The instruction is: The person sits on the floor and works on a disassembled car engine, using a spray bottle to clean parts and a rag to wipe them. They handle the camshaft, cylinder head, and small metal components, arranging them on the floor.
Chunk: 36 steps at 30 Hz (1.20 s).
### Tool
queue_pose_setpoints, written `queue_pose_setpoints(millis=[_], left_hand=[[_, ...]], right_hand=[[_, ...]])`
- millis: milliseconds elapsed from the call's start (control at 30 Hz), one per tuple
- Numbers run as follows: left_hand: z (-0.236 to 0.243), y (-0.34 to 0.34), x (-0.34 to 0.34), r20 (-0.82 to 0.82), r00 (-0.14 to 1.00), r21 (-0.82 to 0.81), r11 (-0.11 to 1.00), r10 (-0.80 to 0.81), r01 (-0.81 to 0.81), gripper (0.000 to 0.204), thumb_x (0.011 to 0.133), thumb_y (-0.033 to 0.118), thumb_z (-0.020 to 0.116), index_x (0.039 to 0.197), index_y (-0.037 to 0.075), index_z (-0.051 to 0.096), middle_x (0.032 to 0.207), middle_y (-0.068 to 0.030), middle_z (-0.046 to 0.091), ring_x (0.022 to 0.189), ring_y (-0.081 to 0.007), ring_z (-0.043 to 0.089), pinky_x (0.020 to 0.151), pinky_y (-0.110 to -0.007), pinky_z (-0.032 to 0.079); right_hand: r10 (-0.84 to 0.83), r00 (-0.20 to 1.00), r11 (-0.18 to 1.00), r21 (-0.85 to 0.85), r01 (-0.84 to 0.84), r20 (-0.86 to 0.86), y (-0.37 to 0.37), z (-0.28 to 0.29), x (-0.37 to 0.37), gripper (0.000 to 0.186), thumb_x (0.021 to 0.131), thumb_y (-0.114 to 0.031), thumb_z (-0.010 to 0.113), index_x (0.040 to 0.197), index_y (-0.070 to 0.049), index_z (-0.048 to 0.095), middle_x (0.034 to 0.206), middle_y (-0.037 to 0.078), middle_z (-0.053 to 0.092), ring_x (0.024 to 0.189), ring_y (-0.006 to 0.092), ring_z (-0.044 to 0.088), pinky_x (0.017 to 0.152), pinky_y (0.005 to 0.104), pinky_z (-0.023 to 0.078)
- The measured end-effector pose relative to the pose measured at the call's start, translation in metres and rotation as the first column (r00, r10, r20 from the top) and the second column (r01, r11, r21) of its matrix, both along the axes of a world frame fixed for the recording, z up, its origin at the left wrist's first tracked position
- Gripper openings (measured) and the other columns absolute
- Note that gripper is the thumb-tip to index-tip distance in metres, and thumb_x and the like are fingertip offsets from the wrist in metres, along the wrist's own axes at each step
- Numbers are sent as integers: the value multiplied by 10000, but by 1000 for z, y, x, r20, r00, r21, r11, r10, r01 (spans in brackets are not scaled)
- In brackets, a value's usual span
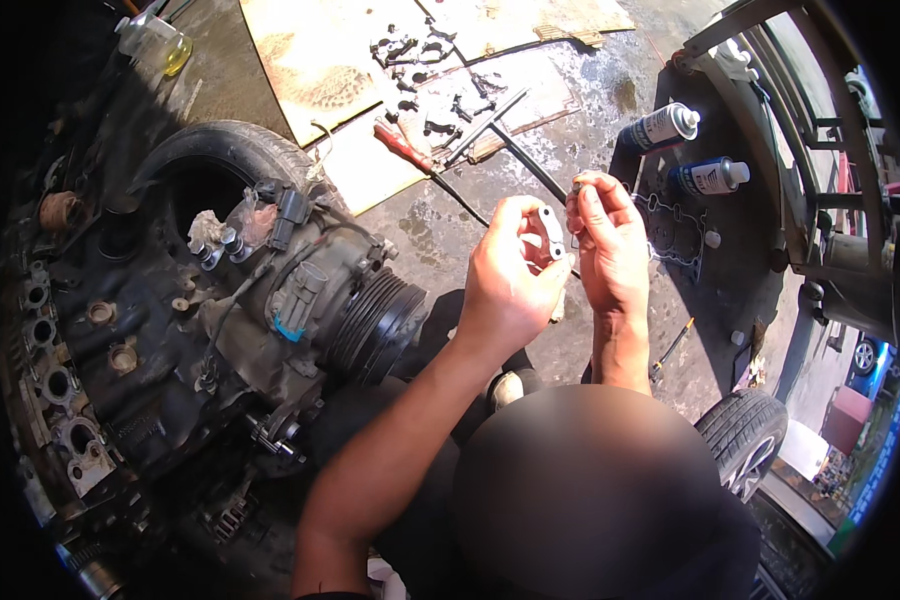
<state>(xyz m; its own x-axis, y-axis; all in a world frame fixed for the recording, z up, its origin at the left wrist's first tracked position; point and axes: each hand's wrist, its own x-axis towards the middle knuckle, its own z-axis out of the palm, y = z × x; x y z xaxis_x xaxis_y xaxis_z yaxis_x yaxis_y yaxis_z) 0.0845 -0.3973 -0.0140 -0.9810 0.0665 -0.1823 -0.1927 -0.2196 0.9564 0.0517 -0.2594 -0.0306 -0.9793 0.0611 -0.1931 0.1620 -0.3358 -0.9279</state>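
My left hand point(510, 275) is closed on a small silver metal bearing cap point(544, 238), curved, with a round hole at each end. Its thumb and fingers hold the cap upright by the outer side. Just to the right, my right hand point(610, 240) is raised with thumb and fingertips pinched together. Something small and dark shows at those fingertips, but its kind cannot be made out. The two hands are close together, over the concrete floor in front of me.
A greasy engine with a ribbed pulley point(375, 325) fills the left, beside a tire point(230, 140). Dark metal parts point(410, 60) lie on cardboard point(310, 70) ahead. Two spray cans point(660, 128), a gasket point(685, 245) and a metal frame point(760, 30) are at right. A wheel point(745, 435) lies near right.
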Motion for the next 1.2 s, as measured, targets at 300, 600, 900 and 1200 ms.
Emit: queue_pose_setpoints(millis=[300,600,900,1200], left_hand=[[-9,1,-2,-29,999,-44,998,40,-41,463,799,-56,703,1210,-14,494,905,-90,649,768,-121,663,674,-276,541],[-3,-3,-2,4,1000,-89,996,-27,27,483,794,-88,698,1223,-33,482,941,-55,608,827,-76,592,718,-231,507],[-9,-3,0,-109,990,-325,939,84,-115,468,737,26,760,1157,3,556,962,-124,610,781,-211,618,707,-349,520],[-9,0,-2,-229,970,-440,880,80,-177,543,711,50,830,1186,4,570,1044,-107,615,922,-204,614,779,-326,535]], right_hand=[[-38,992,992,111,52,-122,-18,12,3,242,1000,-72,600,1228,4,571,1016,130,710,992,154,662,965,312,491],[7,988,1000,4,-7,-155,-25,7,5,213,999,-69,604,1186,4,532,1023,152,717,904,154,687,805,288,569],[219,921,767,641,42,-322,-12,15,4,131,897,-100,729,993,-12,740,1063,106,733,1051,206,666,909,337,519],[131,983,988,100,-118,-131,-4,-12,-35,174,969,-97,637,1107,-14,703,1067,97,736,994,142,665,904,325,517]])
